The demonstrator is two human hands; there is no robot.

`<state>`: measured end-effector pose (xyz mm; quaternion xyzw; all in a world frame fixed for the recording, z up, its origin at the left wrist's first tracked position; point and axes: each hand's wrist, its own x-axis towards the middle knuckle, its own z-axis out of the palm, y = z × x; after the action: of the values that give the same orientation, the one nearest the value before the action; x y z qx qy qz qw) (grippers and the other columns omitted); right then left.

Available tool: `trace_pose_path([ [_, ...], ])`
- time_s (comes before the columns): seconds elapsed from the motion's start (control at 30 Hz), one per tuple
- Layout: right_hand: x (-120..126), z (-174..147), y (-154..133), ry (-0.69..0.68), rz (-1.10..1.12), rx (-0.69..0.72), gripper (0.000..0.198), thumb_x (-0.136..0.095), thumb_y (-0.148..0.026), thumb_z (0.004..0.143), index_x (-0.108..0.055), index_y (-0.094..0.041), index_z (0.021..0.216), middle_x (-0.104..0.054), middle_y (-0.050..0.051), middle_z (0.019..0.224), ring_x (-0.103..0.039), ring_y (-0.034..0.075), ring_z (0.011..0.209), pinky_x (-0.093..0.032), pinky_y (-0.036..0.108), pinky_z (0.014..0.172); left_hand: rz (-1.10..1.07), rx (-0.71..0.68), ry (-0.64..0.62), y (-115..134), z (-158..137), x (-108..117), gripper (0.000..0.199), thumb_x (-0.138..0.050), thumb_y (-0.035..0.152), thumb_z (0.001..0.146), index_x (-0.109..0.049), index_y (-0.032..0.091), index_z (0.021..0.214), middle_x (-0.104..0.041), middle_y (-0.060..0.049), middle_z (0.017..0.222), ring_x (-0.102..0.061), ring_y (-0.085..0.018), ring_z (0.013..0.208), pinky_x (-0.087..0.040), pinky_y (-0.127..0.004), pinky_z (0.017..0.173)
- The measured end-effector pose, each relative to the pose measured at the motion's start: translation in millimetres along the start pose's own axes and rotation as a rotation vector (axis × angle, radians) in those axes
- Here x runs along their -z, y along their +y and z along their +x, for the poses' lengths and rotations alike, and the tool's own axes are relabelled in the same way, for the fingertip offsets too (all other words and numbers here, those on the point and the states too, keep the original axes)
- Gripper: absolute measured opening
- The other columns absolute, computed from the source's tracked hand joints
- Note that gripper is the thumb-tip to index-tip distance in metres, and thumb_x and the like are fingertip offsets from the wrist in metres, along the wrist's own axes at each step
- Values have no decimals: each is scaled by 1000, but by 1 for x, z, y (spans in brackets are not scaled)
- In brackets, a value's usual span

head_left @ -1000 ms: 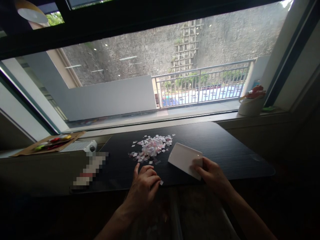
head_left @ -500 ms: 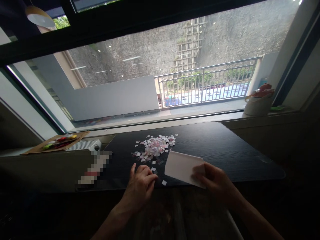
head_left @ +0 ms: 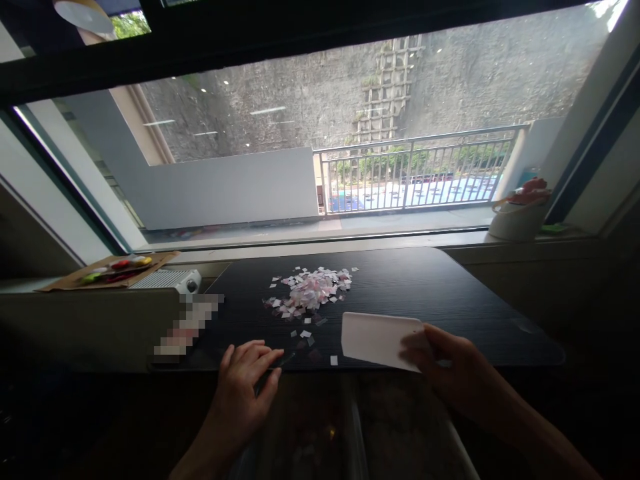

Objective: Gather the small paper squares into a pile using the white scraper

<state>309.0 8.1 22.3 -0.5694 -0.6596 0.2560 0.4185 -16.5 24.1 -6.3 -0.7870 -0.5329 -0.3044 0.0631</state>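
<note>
My right hand (head_left: 443, 353) grips the right end of a flat white envelope-like packet (head_left: 377, 337), thumb across its near face. The packet is tilted above the front part of a dark table (head_left: 425, 287). At the front left edge, my left hand (head_left: 245, 377) has its fingers apart, thumb clear of the index finger. A small see-through piece (head_left: 289, 359) shows by its index fingertip; whether they touch I cannot tell. Beyond both hands lies a heap of small white and pinkish paper squares (head_left: 313, 290). One loose white square (head_left: 334, 360) lies between the hands.
A white heater-like box (head_left: 173, 280) and a brown paper sheet with colourful items (head_left: 117, 272) are at the left. A white pot-like container (head_left: 517, 220) stands on the windowsill at right. A large window (head_left: 280, 120) rises behind the table.
My left hand has moved left and back from the loose squares, its fingers spreading. The packet in my right hand has shifted slightly right. Several loose squares now lie between the heap and the front edge.
</note>
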Motion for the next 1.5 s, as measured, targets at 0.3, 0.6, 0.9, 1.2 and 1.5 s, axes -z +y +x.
trace_pose_path([
  [0.3, 2, 12, -4, -82, -201, 49, 11, -55, -30, 79, -62, -22, 81, -72, 2, 77, -63, 18, 65, -46, 27, 60, 57, 4, 10, -12, -11, 4, 24, -49, 29, 81, -66, 29, 98, -69, -3, 93, -61, -25, 99, -35, -55, 96],
  [0.6, -38, 50, -41, -131, -216, 277, 12, -49, -21, 81, -61, -22, 82, -71, 2, 78, -62, 16, 66, -41, 25, 58, 69, 44, -67, -14, -24, 2, 27, -51, 29, 83, -64, 29, 106, -68, -4, 101, -57, -25, 108, -32, -55, 100],
  [0.9, -17, 53, -37, -61, -488, 140, 10, -50, -27, 77, -57, -23, 71, -60, -1, 59, -52, 15, 50, -34, 25, 50, 28, 86, 5, -7, -24, -4, 25, -48, 26, 82, -66, 29, 99, -69, -3, 93, -60, -25, 102, -34, -57, 97],
  [1.2, -46, 67, -49, -107, -391, 227, 10, -49, -25, 79, -55, -21, 73, -59, 0, 62, -51, 14, 54, -33, 24, 51, 57, 69, -51, -13, -28, -1, 25, -50, 28, 83, -64, 30, 104, -67, -3, 100, -57, -26, 108, -32, -57, 100],
  [1.5, -10, 54, -50, -125, -553, 142, 12, -48, -25, 78, -50, -21, 67, -52, -3, 57, -44, 13, 52, -29, 23, 50, 69, 73, -9, -13, -32, -2, 24, -50, 27, 83, -66, 29, 101, -68, -3, 97, -58, -25, 105, -33, -55, 99],
])
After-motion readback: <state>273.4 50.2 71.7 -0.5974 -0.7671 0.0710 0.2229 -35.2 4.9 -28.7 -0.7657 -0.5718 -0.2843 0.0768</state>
